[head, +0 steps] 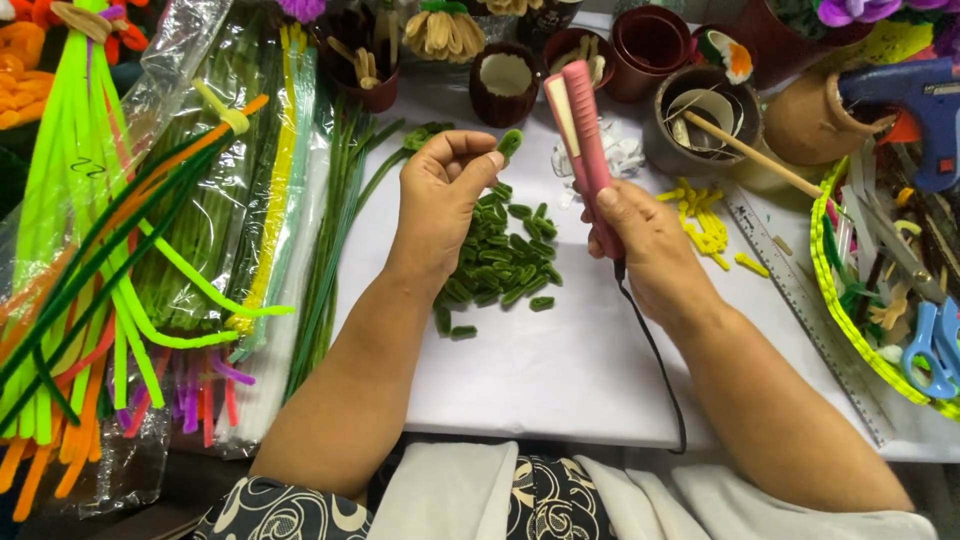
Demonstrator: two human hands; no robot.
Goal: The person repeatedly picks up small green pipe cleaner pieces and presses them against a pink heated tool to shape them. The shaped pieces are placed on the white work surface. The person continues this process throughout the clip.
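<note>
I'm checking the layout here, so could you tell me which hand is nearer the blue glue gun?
Right. The right hand, holding the pink flat iron, is closer to the blue glue gun; the left hand is farther across the table.

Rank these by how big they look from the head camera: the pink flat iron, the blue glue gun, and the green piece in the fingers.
1. Pink flat iron, though it sits nearer the camera.
2. Blue glue gun, partly cut off.
3. Green piece, clearly smallest.

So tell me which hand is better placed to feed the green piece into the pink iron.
Probably left: the left hand already pinches a green piece beside the pink iron, which the right hand grips.
</note>
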